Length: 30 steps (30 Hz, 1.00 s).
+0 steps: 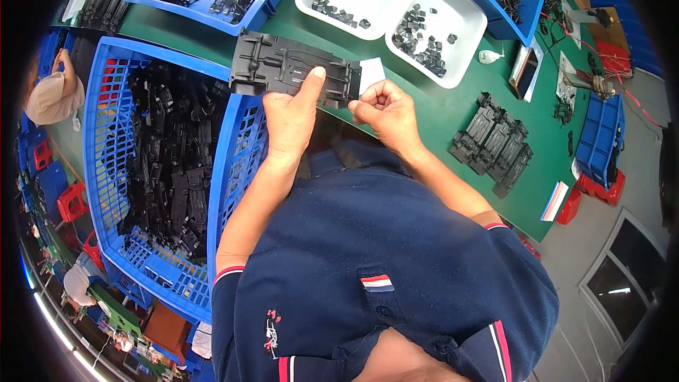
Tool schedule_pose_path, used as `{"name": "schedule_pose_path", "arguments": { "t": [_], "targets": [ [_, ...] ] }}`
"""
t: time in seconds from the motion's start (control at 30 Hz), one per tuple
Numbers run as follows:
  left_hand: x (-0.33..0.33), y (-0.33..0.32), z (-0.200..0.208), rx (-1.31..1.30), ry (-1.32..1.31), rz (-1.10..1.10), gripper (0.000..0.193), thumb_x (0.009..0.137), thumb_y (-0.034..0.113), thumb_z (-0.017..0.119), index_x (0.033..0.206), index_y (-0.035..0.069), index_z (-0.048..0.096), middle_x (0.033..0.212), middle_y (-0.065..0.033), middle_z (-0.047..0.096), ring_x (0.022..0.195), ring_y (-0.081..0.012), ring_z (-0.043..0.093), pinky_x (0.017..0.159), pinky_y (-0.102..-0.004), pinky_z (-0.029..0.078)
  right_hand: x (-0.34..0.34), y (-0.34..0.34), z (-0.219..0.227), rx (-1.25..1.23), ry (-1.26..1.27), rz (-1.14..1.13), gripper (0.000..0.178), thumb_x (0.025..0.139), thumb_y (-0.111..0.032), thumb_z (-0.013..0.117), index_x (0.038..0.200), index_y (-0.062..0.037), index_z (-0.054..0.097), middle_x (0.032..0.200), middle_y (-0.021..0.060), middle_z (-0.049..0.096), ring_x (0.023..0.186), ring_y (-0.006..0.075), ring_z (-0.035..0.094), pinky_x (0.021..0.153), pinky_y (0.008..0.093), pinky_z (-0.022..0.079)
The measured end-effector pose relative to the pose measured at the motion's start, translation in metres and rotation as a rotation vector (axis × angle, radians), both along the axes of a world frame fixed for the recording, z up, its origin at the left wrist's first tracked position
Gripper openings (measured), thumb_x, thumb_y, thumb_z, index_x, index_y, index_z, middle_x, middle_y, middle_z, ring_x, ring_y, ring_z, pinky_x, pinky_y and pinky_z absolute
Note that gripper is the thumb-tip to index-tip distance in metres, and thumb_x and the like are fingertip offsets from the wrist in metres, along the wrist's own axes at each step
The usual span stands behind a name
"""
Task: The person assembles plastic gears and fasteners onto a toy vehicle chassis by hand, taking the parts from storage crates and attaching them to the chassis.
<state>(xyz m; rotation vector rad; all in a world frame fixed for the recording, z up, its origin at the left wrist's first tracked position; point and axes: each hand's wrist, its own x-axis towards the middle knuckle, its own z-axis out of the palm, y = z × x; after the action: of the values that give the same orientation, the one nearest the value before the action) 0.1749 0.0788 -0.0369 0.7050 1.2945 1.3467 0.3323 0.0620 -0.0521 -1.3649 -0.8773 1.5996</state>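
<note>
A long black plastic chassis part (276, 64), shaped like a toy car's underside, is held level over the green table's near edge. My left hand (290, 117) grips it from the near side, with the thumb lying across its face. At the part's right end, my right hand (392, 114) is closed in a pinch against the near corner. Whatever lies between those fingertips, if anything, is too small to make out. Just beyond that end lies a piece of white paper (372, 72). Several similar chassis parts (495, 143) rest side by side on the table to the right.
A blue plastic crate (237, 143) full of black parts stands at my left. Two white trays (456, 10) hold small black pieces beyond my hands. Blue bins (192, 18) of black parts line the far side. Another person (53, 99) sits at far left.
</note>
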Motion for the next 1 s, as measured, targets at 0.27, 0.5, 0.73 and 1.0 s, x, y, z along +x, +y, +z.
{"name": "schedule_pose_path", "arguments": {
  "t": [0.27, 0.5, 0.73, 1.0],
  "targets": [
    [-0.023, -0.005, -0.012, -0.045, -0.026, 0.030, 0.025, 0.082, 0.008, 0.068, 0.105, 0.003, 0.061, 0.099, -0.0046, 0.064, 0.083, -0.0120, 0.063, 0.067, -0.0274, 0.053, 0.043, 0.058, 0.013, 0.123, -0.267, 0.034, 0.014, 0.088, -0.015, 0.063, 0.090, -0.0009, 0.065, 0.081, 0.0035, 0.065, 0.066, 0.0088, 0.059, 0.062, 0.0234, 0.051],
    [-0.034, -0.018, -0.005, -0.135, -0.095, 0.057, 0.024, 0.083, 0.008, 0.068, 0.103, -0.001, 0.061, 0.098, -0.0034, 0.063, 0.084, -0.0106, 0.058, 0.074, -0.0254, 0.048, 0.037, 0.169, -0.028, 0.503, -1.166, 0.388, 0.024, 0.078, -0.009, 0.059, 0.100, -0.0049, 0.068, 0.093, 0.0173, 0.067, 0.090, 0.0293, 0.065, 0.080, 0.0366, 0.051],
    [-0.045, -0.024, 0.000, -0.143, -0.075, 0.129, 0.024, 0.083, 0.009, 0.068, 0.104, -0.001, 0.062, 0.099, -0.0030, 0.062, 0.085, -0.0102, 0.058, 0.076, -0.0254, 0.047, 0.013, 0.208, -0.078, 0.551, -1.683, 0.893, 0.019, 0.072, -0.011, 0.056, 0.083, -0.0049, 0.071, 0.088, 0.0172, 0.068, 0.087, 0.0294, 0.066, 0.075, 0.0415, 0.053],
    [-0.038, -0.021, -0.005, -0.107, -0.139, 0.181, 0.019, 0.084, 0.011, 0.068, 0.098, 0.001, 0.063, 0.089, 0.0003, 0.062, 0.072, -0.0072, 0.055, 0.061, -0.0233, 0.043, 0.025, 0.211, -0.070, 0.485, -1.282, 0.718, 0.016, 0.070, -0.012, 0.064, 0.083, -0.0038, 0.069, 0.080, 0.0140, 0.068, 0.076, 0.0265, 0.066, 0.072, 0.0337, 0.053]
  ]
}}
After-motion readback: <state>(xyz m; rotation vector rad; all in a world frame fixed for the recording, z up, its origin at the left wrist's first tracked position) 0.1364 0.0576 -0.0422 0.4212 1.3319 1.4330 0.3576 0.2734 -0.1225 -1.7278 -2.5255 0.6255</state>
